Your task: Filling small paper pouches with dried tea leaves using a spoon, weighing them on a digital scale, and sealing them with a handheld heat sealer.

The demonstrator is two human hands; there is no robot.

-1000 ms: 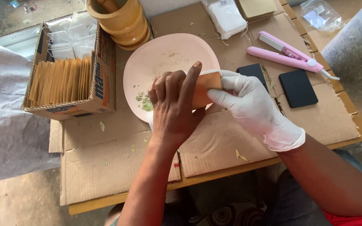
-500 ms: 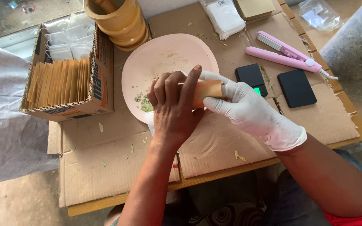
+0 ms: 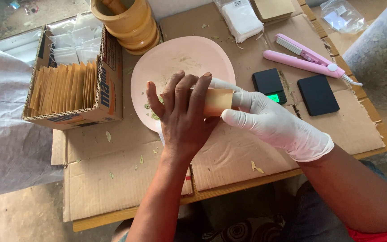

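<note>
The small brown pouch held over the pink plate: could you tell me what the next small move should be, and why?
Probably tip the brown pouch upright over the pink plate. The left hand and the gloved right hand hold it sideways, and loose green herb bits lie on the plate beneath.

The left hand (image 3: 182, 118) is going bare, with no glove, ring or sleeve covering the forearm. The right hand (image 3: 274, 125) is wearing a white disposable glove ending at the wrist. Red clothing is showing at the lower right edge.
</note>
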